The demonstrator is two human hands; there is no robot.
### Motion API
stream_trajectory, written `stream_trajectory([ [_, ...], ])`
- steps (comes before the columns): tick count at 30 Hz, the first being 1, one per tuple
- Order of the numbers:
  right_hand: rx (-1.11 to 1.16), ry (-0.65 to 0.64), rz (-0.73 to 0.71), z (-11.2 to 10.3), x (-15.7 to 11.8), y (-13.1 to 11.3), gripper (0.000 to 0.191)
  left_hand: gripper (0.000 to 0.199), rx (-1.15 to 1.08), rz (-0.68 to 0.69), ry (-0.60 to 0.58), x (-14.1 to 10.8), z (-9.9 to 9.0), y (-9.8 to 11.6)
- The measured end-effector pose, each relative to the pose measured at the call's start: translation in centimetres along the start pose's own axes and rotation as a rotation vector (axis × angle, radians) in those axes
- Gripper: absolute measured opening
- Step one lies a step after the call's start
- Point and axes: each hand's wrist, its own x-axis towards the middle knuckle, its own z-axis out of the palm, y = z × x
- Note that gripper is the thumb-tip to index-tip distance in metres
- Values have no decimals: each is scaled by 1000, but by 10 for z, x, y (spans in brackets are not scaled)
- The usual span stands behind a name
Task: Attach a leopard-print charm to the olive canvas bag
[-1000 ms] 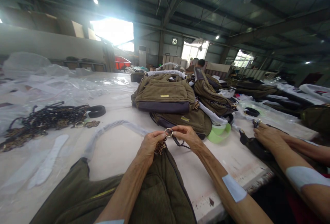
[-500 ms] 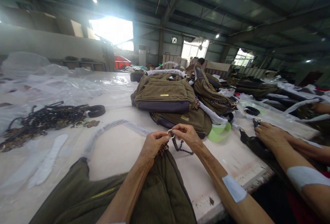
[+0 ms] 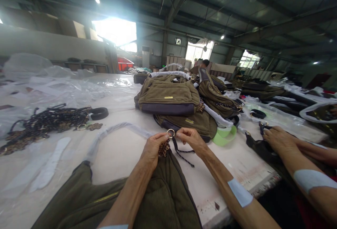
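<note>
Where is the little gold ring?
In the head view, the round gold metal ring sits between the left hand and right hand, above the olive corduroy bag.

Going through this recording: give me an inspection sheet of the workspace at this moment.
surface: white work table, plastic sheeting on its left side.
job's things: metal ring, leopard-print strap, black braided cord, olive corduroy bag in front of the person.
clutter: stacked olive bags, heap of dark chain straps, green tape roll.
grippers: left hand grips the strap below the ring; right hand sits beside the ring, contact unclear.
cables: nothing seen.
surroundings: steel-roofed workshop, red bin, co-worker's hand at right.
</note>
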Motion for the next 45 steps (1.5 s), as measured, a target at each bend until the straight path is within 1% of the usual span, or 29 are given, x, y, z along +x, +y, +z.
stream_trajectory([
  [2,20,84,-28,1,1,2,32,29,4,-8,0,0,0,0],
  [3,22,106,-53,2,2,3,32,30,7,-12,-3,-1,1,0],
  [6,-40,90,-173,5,2,5,31,29,5,-12,-16,-2,2,0],
  [10,-270,87,-339,10,-2,5,20,28,-12,35,-22,-2,4,-2],
  [13,-395,135,-397,14,-5,3,19,29,-28,16,-23,-3,4,-3],
  [16,-452,184,-443,16,-7,2,22,27,-18,-1,-27,-3,4,-3],
  [18,-480,184,-469,17,-7,2,25,26,12,13,-21,-4,4,-3],
  [22,-519,139,-512,16,-7,2,32,23,150,70,-17,-6,5,0],
  [25,-551,126,-526,15,-7,2,31,25,203,86,-34,-9,7,2],
  [29,-576,154,-528,16,-9,3,32,29,183,68,-71,-11,8,3],
  [36,-562,200,-531,23,-9,6,36,25,183,77,-84,-8,7,1],
  [40,-587,185,-526,24,-9,6,35,25,154,36,-81,-7,6,0],
  [45,-573,125,-539,23,-9,5,33,24,85,2,-95,-5,2,1],
])
